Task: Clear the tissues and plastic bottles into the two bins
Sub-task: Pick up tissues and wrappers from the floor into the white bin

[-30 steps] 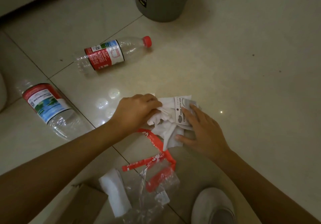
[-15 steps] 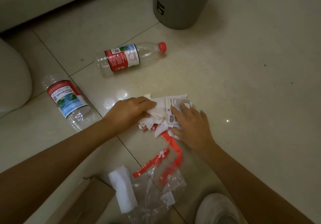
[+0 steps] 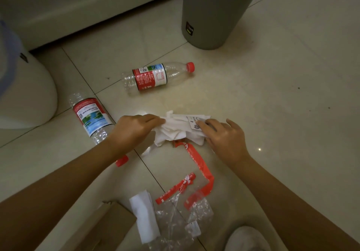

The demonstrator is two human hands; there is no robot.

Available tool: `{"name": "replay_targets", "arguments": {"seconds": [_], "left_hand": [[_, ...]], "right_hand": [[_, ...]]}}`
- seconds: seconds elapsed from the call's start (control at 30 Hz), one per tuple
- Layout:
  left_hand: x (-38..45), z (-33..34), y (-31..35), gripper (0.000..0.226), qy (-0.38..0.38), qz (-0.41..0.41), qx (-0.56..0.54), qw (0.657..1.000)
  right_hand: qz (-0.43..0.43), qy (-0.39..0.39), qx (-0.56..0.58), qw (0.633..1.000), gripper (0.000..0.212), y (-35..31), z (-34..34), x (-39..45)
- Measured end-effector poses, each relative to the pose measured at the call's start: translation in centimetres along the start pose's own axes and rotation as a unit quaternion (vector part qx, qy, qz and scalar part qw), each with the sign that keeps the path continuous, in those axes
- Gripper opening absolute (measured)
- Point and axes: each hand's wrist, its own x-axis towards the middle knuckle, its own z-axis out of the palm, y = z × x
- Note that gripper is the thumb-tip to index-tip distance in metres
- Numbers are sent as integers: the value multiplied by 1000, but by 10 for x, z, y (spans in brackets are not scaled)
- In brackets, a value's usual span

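Both hands were gathering tissues: the left hand (image 3: 134,129) pinched the crumpled tissue wad (image 3: 175,130) on the floor; the right hand (image 3: 224,135) pressed it, fingers loose; lifting toward the grey bin (image 3: 210,16) seemed next.

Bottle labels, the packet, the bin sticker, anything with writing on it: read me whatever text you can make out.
None of it can be read.
Far bottle, red label: print too small.
Near bottle, label: blurred.
Packet on the tissues: blurred.
Red strip: white marks, unreadable.
Grey bin, dark sticker: unreadable.
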Motion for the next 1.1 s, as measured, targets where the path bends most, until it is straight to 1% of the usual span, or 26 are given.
{"name": "replay_targets", "arguments": {"seconds": [0.07, 0.23, 0.37, 0.47, 0.53, 0.6, 0.67, 0.7, 0.8, 0.93, 1.07, 1.1], "left_hand": [[-3, -9, -6, 45, 4, -13, 5, 1000], [-13, -43, -19, 62, -10, -28, 75, 997], [-16, -81, -27, 63, 19, -24, 145, 989], [-19, -114, -29, 63, 39, -19, 196, 980], [-26, -133, -34, 63, 57, -29, 217, 974], [-37, -149, -40, 56, 77, -39, 232, 969], [-48, -165, -45, 36, 101, -40, 253, 962], [-53, -173, -46, 33, 109, -43, 263, 958], [-69, -197, -47, 34, 119, -62, 292, 947], [-90, -229, -50, 32, 146, -78, 339, 926], [-107, -272, -49, 29, 185, -102, 388, 897], [-110, -283, -50, 28, 197, -107, 393, 892]], "right_hand": [[1, 23, 10, 1000, 29, 3, -8, 7], [-7, 59, 9, 998, 28, 5, -29, 26], [-21, 105, 30, 994, 35, -6, -45, 53], [-42, 134, 39, 989, 26, -15, -57, 75], [-61, 154, 45, 985, 26, -23, -66, 92], [-84, 171, 52, 980, 30, -32, -75, 110], [-103, 191, 60, 974, 30, -43, -84, 131], [-109, 202, 64, 971, 30, -48, -89, 141], [-129, 223, 87, 962, 36, -68, -100, 172], [-170, 230, 129, 949, 42, -98, -111, 208], [-200, 257, 157, 932, 24, -131, -123, 246], [-202, 262, 165, 929, 23, -139, -128, 256]]}}
